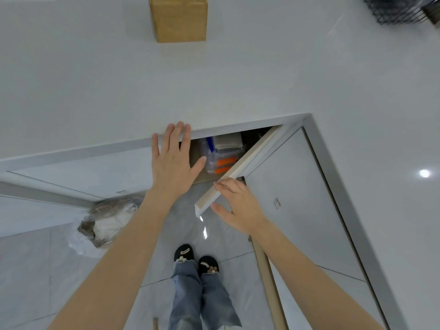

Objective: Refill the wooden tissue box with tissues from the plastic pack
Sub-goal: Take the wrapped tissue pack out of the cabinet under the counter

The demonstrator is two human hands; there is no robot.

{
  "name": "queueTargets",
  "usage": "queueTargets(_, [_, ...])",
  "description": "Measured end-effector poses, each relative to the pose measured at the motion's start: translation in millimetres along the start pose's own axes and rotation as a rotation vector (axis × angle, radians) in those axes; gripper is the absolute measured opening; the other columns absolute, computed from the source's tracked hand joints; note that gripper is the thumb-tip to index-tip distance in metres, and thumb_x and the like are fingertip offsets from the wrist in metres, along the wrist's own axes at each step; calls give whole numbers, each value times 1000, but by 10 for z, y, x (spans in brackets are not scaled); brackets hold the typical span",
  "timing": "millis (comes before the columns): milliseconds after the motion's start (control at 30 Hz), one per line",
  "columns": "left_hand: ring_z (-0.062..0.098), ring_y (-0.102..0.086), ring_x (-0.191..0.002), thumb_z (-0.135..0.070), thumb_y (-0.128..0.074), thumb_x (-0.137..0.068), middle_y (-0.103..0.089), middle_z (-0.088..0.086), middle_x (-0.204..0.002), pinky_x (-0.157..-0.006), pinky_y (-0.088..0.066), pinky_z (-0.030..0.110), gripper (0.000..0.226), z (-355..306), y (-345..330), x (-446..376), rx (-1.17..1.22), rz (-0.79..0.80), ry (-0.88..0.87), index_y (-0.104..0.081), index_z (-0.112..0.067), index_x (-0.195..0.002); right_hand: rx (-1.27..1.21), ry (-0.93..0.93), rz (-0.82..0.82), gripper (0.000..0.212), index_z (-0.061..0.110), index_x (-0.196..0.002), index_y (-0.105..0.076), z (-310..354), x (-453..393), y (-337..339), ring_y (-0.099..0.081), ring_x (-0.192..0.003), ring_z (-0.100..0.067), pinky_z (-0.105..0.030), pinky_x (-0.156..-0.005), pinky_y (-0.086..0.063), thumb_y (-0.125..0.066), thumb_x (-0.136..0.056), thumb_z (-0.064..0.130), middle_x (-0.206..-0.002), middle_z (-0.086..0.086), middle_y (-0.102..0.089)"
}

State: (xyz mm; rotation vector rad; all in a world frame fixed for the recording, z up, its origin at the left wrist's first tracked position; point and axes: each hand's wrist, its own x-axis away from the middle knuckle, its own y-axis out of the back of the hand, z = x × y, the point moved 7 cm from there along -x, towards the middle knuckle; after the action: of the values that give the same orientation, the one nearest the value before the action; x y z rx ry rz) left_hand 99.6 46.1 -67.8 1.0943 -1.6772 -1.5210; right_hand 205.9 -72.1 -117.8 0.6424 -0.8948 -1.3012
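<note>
The wooden tissue box [178, 17] stands far back on the white countertop [119, 86]. Below the counter edge a cabinet door [235, 170] is swung partly outward. My right hand [235, 206] grips the door's free edge. My left hand [175, 160] is flat and open with fingers spread, in front of the cabinet opening, fingertips at the counter edge, holding nothing. Inside the cabinet lies a clear plastic pack [220, 158] with orange and blue markings, partly hidden by my left hand and the door.
A black wire basket [395, 9] sits at the counter's back right corner. A plastic bag [107, 220] with white contents rests on the tiled floor at the left. My feet in black slippers [195, 258] stand below. A wooden pole [269, 282] leans at the right.
</note>
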Motion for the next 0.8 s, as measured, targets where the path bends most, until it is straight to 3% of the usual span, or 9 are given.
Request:
queueTargets(233, [34,-9,-143,-51,-41,-87,-12,19,-154,-113,-3,54,76,-275,-52,-7,13,50,109,-15,-9,-145,-33,-58,35,66,8,-133,-47,-207,369,6,-34,-133,-15,-34,-113,-31,-22,-86,48,-139,-2,-46])
queueTargets(400, [29,-7,-144,-49,-41,-89,-9,14,-156,-113,-2,55,77,-363,-116,-9,1,66,37,-9,-7,-145,-51,-118,-7,60,9,-130,-51,-404,642,138,-32,-136,-10,-26,-115,0,-17,-91,40,-138,0,-50])
queueTargets(467, [30,-10,-143,-53,-34,-87,-12,18,-155,-112,-5,57,77,-428,-130,-21,17,65,44,-12,-6,-145,-80,-157,-45,65,9,-129,-53,-530,769,172,-27,-137,-7,-25,-115,3,-14,-91,47,-138,1,-50])
queueTargets(533, [33,-11,-143,-56,-24,-82,-14,20,-154,-111,-6,58,80,-493,-148,-35,41,66,45,-15,-6,-144,-102,-204,-74,63,8,-130,-51,-649,871,205,-23,-137,-4,-19,-114,4,-17,-93,46,-140,0,-48])
queueTargets(667, [33,-12,-142,-57,-19,-80,-13,19,-154,-112,-8,56,81,-646,-200,-27,32,64,-14,-16,-7,-144,-222,-334,-125,43,3,-135,-43,-886,1014,275,-15,-133,3,-13,-113,-5,-37,-98,24,-147,-3,-39])
queueTargets(733, [33,-12,-142,-57,-19,-81,-13,19,-154,-112,-8,55,81,-705,-226,-19,38,66,-23,-15,-7,-144,-303,-396,-160,44,2,-137,-38,-985,1087,312,-15,-135,2,-11,-113,-11,-43,-97,21,-149,-2,-34])
queueTargets(800, [33,-12,-142,-58,-19,-81,-13,19,-154,-112,-8,54,81,-717,-239,-20,51,65,-2,-15,-7,-145,-357,-446,-208,47,3,-138,-37,-1059,1154,356,-16,-136,0,0,-105,-18,-47,-96,21,-146,4,-32])
